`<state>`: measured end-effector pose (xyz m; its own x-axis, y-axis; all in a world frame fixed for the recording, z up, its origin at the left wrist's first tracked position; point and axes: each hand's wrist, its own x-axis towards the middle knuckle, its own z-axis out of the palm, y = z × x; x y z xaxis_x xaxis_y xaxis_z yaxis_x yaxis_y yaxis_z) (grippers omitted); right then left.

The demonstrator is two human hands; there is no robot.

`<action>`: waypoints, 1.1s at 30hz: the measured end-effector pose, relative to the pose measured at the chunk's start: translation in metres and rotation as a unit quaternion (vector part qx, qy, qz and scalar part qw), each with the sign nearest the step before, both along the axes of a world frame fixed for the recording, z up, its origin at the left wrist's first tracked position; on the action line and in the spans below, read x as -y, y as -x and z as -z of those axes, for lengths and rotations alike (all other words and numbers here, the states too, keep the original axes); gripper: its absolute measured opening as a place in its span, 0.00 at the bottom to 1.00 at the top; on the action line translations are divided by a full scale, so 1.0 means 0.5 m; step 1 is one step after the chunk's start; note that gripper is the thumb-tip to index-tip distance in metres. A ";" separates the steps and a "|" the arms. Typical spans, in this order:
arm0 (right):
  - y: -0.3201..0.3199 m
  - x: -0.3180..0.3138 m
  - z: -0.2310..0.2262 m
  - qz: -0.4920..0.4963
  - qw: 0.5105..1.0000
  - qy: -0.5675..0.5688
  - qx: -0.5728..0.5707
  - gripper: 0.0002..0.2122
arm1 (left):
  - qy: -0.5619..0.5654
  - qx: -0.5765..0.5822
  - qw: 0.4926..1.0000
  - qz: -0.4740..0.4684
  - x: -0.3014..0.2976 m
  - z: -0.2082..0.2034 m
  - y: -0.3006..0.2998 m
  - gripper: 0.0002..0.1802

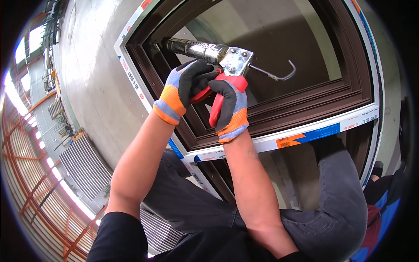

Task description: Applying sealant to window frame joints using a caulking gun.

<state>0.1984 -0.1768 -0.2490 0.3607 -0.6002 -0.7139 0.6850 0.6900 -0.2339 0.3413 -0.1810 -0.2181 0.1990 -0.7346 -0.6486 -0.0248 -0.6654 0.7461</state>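
Observation:
A caulking gun (198, 49) with a silver barrel, a bright metal head, a red handle and a bent rod at its back lies across my view above a dark brown window frame (305, 107). Its front end points into the frame's upper left corner, where the tip is hard to make out. In black-palmed, orange and grey-blue gloves, my right hand (231, 105) wraps round the red handle. Just left of it, my left hand (187, 83) closes on the gun beneath the barrel, by the red trigger part.
White protective tape (257, 145) with printed patches covers the frame's outer edges. My bent leg (342, 187) is close against its near side. A person in dark and blue clothing (384, 196) is at the right edge. Stacked long profiles (85, 159) lie on the left.

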 end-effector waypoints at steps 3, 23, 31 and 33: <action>0.002 -0.004 0.031 -0.036 0.989 0.125 -0.070 0.05 | 0.060 0.111 0.982 0.141 -0.001 0.007 0.013 0.14; 0.035 0.043 -0.065 -0.094 0.990 0.101 -0.034 0.10 | -0.008 -0.129 0.969 -0.213 0.011 -0.035 0.031 0.10; 0.084 0.081 -0.203 -0.180 0.938 0.264 -0.131 0.06 | 0.078 -0.196 0.944 -0.254 0.016 -0.131 0.100 0.20; 0.099 0.102 -0.265 -0.268 0.902 0.295 -0.167 0.10 | 0.094 -0.244 0.917 -0.301 0.020 -0.158 0.097 0.26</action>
<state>0.1491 -0.2279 -0.1166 0.5363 -0.7138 -0.4504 0.1125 0.5893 -0.8000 0.2928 -0.1908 -0.1391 0.3242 -0.6946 -0.6422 0.6727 -0.3080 0.6728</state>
